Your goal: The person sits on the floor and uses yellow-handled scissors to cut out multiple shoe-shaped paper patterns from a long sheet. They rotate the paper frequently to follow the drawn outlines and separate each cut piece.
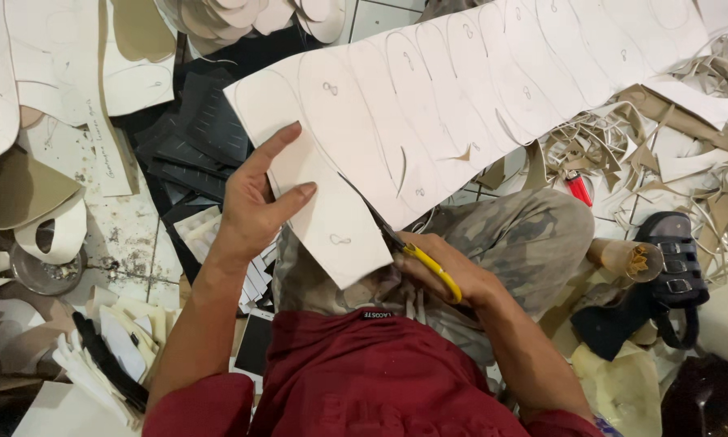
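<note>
Cutting a long, stiff cream board sheet (461, 105) pencilled with insole outlines.
Left hand (255, 202) pinches its edge, fingers half spread; right hand (445, 271) grips yellow-handled scissors (417, 255).

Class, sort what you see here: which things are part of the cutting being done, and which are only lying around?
In use:
- left hand holding the traced sheet
- right hand working the yellow-handled scissors

Lying about:
- red lighter
- dark sandal
- offcut strips
- dark sheets
</note>
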